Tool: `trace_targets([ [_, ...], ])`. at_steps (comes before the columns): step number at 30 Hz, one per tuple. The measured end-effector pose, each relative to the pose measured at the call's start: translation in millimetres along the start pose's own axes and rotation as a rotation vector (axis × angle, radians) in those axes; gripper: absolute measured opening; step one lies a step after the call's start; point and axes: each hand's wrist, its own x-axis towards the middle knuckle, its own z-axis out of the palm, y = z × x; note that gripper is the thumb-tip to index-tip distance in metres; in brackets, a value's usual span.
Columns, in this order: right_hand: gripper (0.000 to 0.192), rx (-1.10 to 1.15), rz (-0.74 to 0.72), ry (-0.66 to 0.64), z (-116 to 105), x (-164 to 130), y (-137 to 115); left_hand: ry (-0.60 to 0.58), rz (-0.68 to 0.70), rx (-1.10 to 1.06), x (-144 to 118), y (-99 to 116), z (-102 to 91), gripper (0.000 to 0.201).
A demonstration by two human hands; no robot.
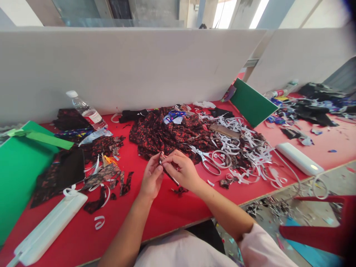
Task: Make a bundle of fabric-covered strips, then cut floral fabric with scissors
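Together, left hand (pixel 151 178) and right hand (pixel 180 170) fingers pinch a thin dark patterned fabric strip (pixel 168 173).

One scissors (pixel 207 157), one bottle (pixel 86 110)

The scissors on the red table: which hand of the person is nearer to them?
Right. The right hand is just left of the scissors, apart from them. The left hand is farther left, behind the right one. Both pinch a small fabric strip.
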Motion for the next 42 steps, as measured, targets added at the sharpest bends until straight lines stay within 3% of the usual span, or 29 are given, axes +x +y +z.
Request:
trace_targets([
  [8,0.006,-0.009,0.146,-0.055,-9,8,-3,0.005,0.002,0.106,0,-4,-3.3,0.044],
  [17,0.007,0.009,0.194,-0.150,-21,14,-10,-0.004,-0.058,0.101,0,0,-2.2,0.052],
  [42,0.011,0.149,0.360,-0.196,-15,15,-4,0.051,-0.046,0.127,2,-5,-4.4,0.050],
])
